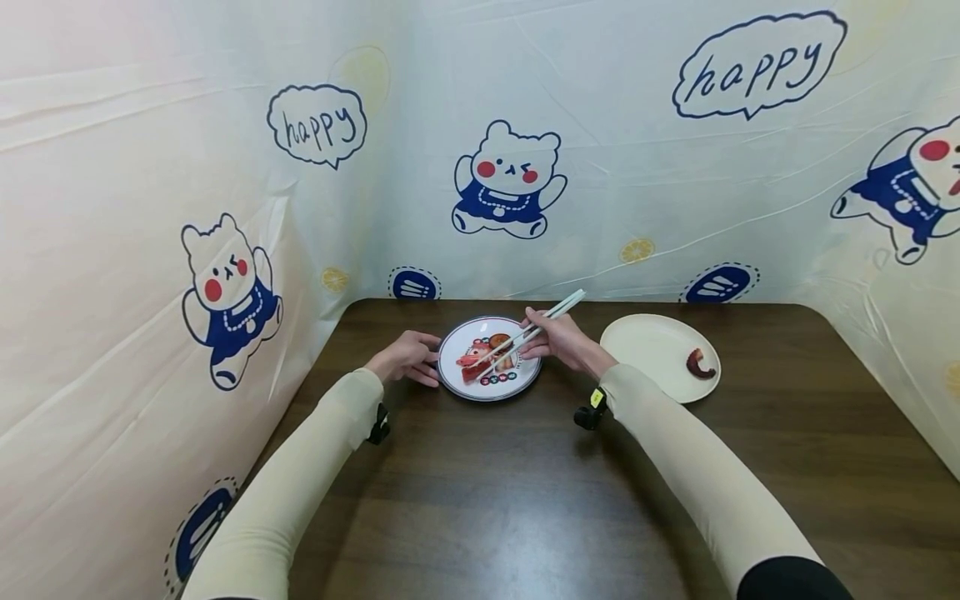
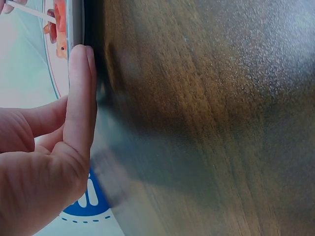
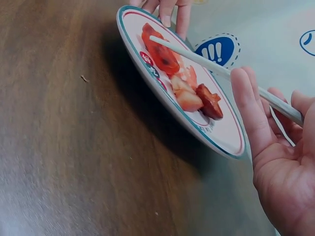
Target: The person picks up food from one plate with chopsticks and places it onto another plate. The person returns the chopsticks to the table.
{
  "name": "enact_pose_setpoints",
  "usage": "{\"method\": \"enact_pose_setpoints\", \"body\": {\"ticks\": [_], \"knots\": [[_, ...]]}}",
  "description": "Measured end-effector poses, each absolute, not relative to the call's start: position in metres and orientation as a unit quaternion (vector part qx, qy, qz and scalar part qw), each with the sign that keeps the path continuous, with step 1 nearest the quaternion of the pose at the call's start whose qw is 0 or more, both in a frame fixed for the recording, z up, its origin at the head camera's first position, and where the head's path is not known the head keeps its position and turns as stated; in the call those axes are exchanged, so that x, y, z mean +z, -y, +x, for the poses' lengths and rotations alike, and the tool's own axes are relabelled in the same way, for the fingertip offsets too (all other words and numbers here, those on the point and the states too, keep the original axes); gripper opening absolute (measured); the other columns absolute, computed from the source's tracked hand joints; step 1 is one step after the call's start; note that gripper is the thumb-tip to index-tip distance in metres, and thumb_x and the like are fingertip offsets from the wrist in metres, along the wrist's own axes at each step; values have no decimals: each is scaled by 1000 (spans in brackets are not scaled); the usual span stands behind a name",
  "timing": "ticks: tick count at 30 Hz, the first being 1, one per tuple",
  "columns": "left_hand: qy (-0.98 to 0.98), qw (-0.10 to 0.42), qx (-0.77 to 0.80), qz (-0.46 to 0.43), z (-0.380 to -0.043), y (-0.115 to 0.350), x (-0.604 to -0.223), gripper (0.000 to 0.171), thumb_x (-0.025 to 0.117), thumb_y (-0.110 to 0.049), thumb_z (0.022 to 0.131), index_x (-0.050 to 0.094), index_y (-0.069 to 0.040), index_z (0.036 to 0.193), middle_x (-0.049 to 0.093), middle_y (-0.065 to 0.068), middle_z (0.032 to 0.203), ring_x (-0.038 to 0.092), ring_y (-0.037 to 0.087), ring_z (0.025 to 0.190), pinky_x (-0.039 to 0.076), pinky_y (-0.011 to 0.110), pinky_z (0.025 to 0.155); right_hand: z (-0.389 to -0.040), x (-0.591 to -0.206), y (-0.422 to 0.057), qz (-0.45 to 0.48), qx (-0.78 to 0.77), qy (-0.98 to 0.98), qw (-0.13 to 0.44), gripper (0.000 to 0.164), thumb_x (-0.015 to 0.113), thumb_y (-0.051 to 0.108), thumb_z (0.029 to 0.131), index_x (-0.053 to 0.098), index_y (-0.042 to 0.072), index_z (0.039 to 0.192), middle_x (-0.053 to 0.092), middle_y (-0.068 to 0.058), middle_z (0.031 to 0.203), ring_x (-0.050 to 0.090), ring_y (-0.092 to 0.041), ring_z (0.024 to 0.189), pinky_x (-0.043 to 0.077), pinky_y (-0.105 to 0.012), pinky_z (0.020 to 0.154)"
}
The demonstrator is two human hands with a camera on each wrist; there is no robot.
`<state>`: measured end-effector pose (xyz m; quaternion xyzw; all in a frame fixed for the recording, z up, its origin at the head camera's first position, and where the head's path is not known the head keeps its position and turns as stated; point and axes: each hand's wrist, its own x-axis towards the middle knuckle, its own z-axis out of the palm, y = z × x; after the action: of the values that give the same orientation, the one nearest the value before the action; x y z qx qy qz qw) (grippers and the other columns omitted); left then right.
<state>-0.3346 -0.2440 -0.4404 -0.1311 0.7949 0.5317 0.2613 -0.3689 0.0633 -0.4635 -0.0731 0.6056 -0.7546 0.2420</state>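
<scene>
A round plate (image 1: 487,392) with a blue rim holds several pieces of toy-like or real food. A glossy red piece (image 3: 158,51), pale chunks (image 3: 187,98) and a brown piece (image 3: 210,104) lie on it. My left hand (image 1: 409,358) is at the plate's left edge, its straight fingers against the rim. From the other side my right hand (image 1: 561,340) grips a pair of pale chopsticks (image 1: 567,304), slanting down to the left. In the right wrist view, one chopstick's tip lies over the red piece; the other is mostly hidden by the hand.
A cream plate (image 1: 637,342) stands right of my right hand, with a curled dark-red piece of food (image 1: 700,365) on it. Both plates are on a dark wooden table (image 1: 510,483). A printed cloth (image 1: 600,100) hangs around its back and sides.
</scene>
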Motion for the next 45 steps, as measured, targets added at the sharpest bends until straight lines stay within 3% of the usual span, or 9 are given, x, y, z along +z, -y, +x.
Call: {"method": "enact_pose_setpoints", "body": {"ticks": [4, 11, 18, 29, 34, 45], "knots": [[-795, 262, 532, -129, -335, 244, -440, 51, 51, -6, 98, 36, -10, 146, 60, 22, 100, 67, 29, 73, 58, 42, 71, -370, -458, -69, -81, -749, -611, 242, 53, 50, 36, 99, 47, -12, 122, 63, -32, 93, 69, -29, 70, 57, -44, 74], [-798, 261, 528, -129, -334, 244, -440, 50, 51, -7, 98, 37, -10, 146, 59, 22, 100, 67, 31, 77, 58, 42, 72, -372, -450, -80, -87, -757, -604, 233, 51, 51, 34, 98, 48, -12, 118, 66, -25, 81, 69, -29, 68, 57, -45, 73], [-801, 258, 524, -128, -335, 245, -442, 50, 52, -7, 98, 37, -10, 145, 60, 23, 98, 67, 30, 73, 58, 42, 70, -370, -445, -91, -99, -768, -593, 220, 55, 52, 32, 98, 44, -17, 120, 64, -30, 89, 68, -29, 68, 56, -47, 75], [-799, 256, 530, -127, -334, 246, -442, 50, 53, -8, 97, 38, -11, 145, 60, 23, 99, 67, 28, 72, 58, 42, 71, -367, -438, -108, -118, -785, -568, 219, 32, 50, 22, 100, 55, -9, 105, 61, -30, 87, 68, -29, 66, 56, -48, 74], [-798, 256, 530, -129, -335, 245, -442, 50, 53, -8, 97, 38, -11, 145, 60, 23, 100, 67, 29, 73, 58, 42, 71, -365, -436, -114, -112, -796, -558, 208, 27, 51, 20, 100, 58, -6, 101, 63, -20, 80, 67, -27, 64, 57, -47, 72], [-797, 254, 533, -125, -335, 245, -444, 49, 52, -8, 97, 38, -11, 145, 60, 23, 99, 67, 29, 73, 58, 42, 71, -359, -437, -125, -108, -815, -541, 178, 43, 49, 22, 100, 44, -18, 113, 62, -19, 79, 67, -27, 64, 57, -47, 71]]}}
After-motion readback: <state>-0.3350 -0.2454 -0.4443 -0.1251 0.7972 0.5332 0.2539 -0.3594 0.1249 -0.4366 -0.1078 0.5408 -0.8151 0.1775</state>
